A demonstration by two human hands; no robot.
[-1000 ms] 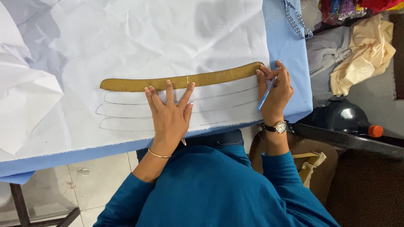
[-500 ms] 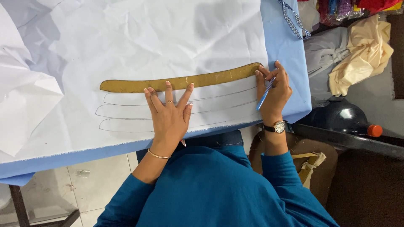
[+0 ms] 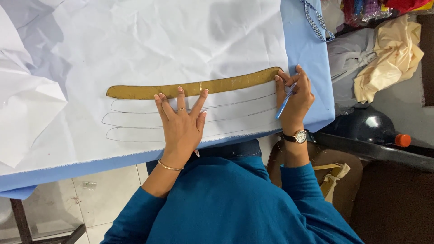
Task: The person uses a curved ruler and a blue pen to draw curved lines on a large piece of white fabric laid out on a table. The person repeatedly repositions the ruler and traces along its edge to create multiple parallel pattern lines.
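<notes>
A long curved brown card template [image 3: 226, 85] lies on white fabric [image 3: 149, 45] spread over a blue-covered table [image 3: 307, 49]. My left hand [image 3: 181, 119] is pressed flat on the fabric, fingers spread, fingertips on the template's lower edge near its middle. My right hand [image 3: 294, 97] is at the template's right end, gripping a blue pen [image 3: 285, 101] whose tip rests against that end. Three traced curved outlines [image 3: 135, 122] lie below the template.
Crumpled white fabric [image 3: 27, 99] bunches at the left. Off the table's right side are cream cloth [image 3: 389, 58], a dark helmet [image 3: 366, 126], an orange-capped bottle [image 3: 402, 140] and a patterned strap [image 3: 316, 20]. Tiled floor [image 3: 90, 194] shows below.
</notes>
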